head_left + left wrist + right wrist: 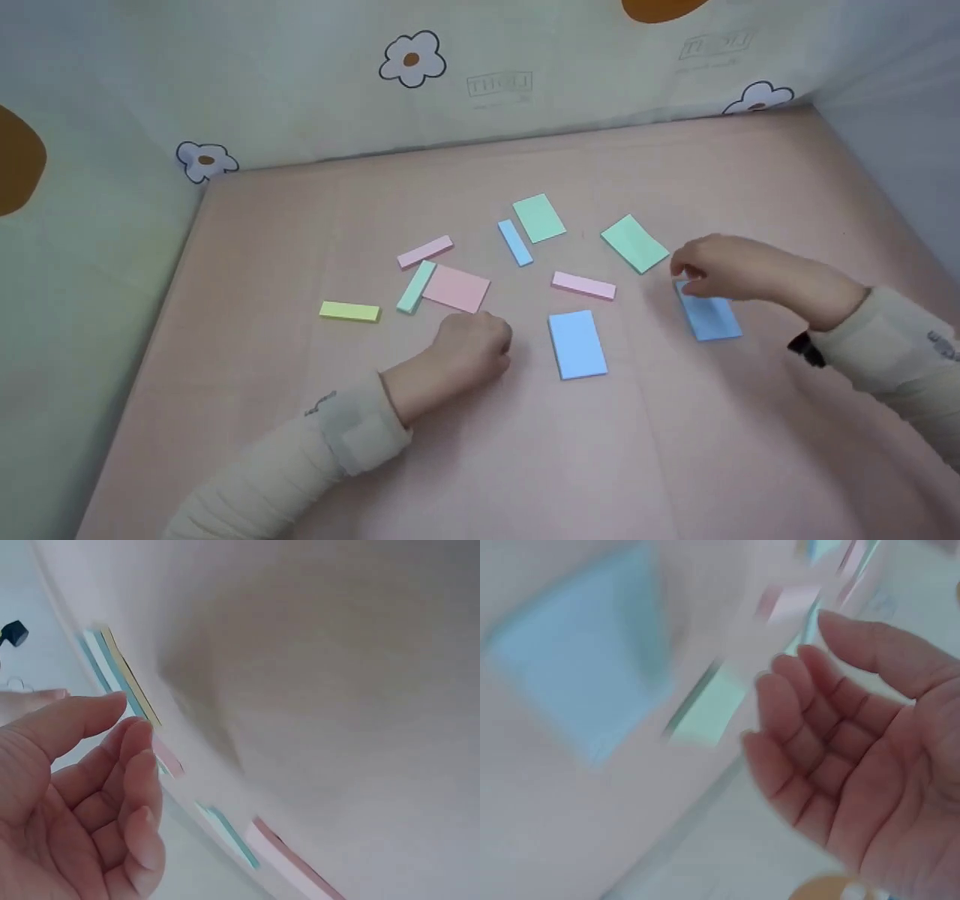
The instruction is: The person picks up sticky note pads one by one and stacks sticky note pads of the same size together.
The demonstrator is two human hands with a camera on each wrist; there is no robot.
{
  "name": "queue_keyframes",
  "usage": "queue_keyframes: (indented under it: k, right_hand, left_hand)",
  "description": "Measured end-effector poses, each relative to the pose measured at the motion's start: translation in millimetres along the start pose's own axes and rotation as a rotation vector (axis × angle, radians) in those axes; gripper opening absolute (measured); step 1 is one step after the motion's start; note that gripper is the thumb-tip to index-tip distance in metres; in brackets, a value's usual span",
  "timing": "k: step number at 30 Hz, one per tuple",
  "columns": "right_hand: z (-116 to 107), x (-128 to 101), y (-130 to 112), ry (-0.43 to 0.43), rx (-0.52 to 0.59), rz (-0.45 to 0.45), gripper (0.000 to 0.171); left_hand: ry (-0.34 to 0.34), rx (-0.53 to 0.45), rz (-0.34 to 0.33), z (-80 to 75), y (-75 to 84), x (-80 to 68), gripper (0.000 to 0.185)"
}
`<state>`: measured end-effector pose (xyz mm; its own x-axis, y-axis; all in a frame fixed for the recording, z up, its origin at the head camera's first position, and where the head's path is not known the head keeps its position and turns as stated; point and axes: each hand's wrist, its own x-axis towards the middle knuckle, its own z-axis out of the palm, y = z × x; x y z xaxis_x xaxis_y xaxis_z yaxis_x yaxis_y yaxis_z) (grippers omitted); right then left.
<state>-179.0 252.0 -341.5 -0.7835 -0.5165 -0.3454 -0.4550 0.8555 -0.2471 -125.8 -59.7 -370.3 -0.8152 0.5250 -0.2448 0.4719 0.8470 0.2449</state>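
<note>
My left hand [469, 349] hovers over the table just in front of a pink sticky-note pad [457, 288]. Its fingers are loosely curled, and the left wrist view shows nothing between them and the thumb. Above a blue sticky-note pad [716, 322] on the right is my right hand [724, 266], partly covering the pad's far end. In the right wrist view its fingers bend slightly, the thumb stands apart and the palm is bare. A second blue pad [577, 345] lies between the hands. Two green pads [634, 244] lie farther back, one close to the right fingertips.
Narrow sticky-note strips lie around the pads: yellow [350, 312], green [416, 287], blue [515, 243] and two pink ones [583, 286]. The green strip touches the pink pad's left edge. A flower-patterned curtain [315, 90] borders the back of the pink table surface [255, 247].
</note>
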Motion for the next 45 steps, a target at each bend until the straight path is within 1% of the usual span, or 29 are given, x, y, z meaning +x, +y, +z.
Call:
queue_keyframes:
  k: [2,4,6,9,11,15,17,22,24,28,34,40,45]
  right_hand:
    - [-0.7,-2.6,16.7,0.048,-0.034,-0.023,0.031]
    - [3.1,-6.1,28.5,0.059,-0.040,-0.030,0.044]
    - [9.7,-10.0,35.0,0.026,-0.008,-0.015,0.059]
    - [20.9,-14.6,38.3,-0.018,0.023,-0.005,0.072]
    - [26.5,-16.7,37.5,-0.034,0.022,-0.002,0.076]
    - [31.4,-16.6,32.8,-0.048,-0.005,-0.003,0.079]
    - [32.7,-16.6,31.4,-0.056,-0.015,-0.004,0.079]
    - [37.1,-17.4,31.0,-0.040,-0.069,-0.025,0.077]
    - [37.8,-17.7,30.9,-0.024,-0.096,-0.033,0.076]
    - [37.4,-16.8,31.2,-0.022,-0.131,-0.051,0.075]
    - [36.8,-14.1,33.9,-0.031,-0.144,-0.090,0.073]
    - [36.2,-12.6,34.8,-0.008,-0.156,-0.124,0.071]
    - [36.4,-9.5,33.5,-0.032,-0.186,-0.122,0.073]
  left_hand:
    - [-0.016,-0.006,-0.039,-2.9,-8.0,-0.7,0.014]
    - [-0.043,-0.001,-0.078,-4.8,-13.6,-1.2,0.015]
    - [-0.073,0.037,-0.100,-5.2,-17.5,-0.7,0.018]
    - [-0.125,0.102,-0.113,-4.5,-20.4,-0.4,0.027]
    - [-0.162,0.148,-0.110,-3.3,-21.4,-0.5,0.034]
    - [-0.218,0.147,-0.107,-1.5,-21.8,-4.4,0.051]
    - [-0.229,0.141,-0.097,-0.7,-21.3,-6.6,0.057]
    - [-0.223,0.158,-0.064,-0.5,-20.9,-8.2,0.060]
    - [-0.224,0.144,-0.062,-1.1,-21.7,-7.4,0.060]
    - [-0.211,0.094,-0.085,-2.4,-25.0,-6.6,0.057]
    - [-0.148,0.048,-0.132,-4.1,-31.0,-5.6,0.053]
    - [-0.119,0.097,-0.134,-3.8,-38.4,-8.3,0.051]
    - [-0.110,0.109,-0.157,-3.7,-45.2,-13.7,0.050]
